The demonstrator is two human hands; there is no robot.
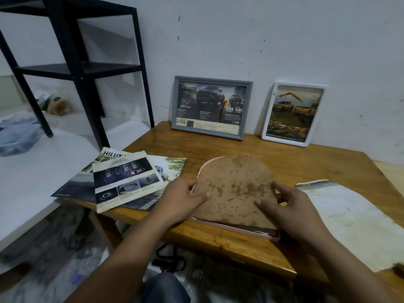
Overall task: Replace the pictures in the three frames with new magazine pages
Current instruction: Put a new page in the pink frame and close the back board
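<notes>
Lying face down at the near middle of the wooden table is a pink frame, its rim showing only along the near edge under a brown backing board with a rounded far end and dark stains. Left hand: rests at the board's left edge, thumb laid flat on the board, the other fingers curled at the edge; whether they reach under it I cannot tell. Right hand: at the board's right edge, fingers bent, thumb and fingertips pressing on the board and its edge. Grey frame: stands at the far side of the table, leaning against the white wall, holding a landscape page with dark trucks. White frame: stands just right of the grey one, also leaning on the wall, holding an upright page with yellow trucks. Magazine pages: a loose overlapping pile at the table's left edge, partly hanging over it, the top sheet headed SAFETY, one beneath reading HILUX. Pale sheet: lies flat at the right of the table, near the right hand, its print too faint to read. Black shelf rack: stands far left on a white surface beside the table.
</notes>
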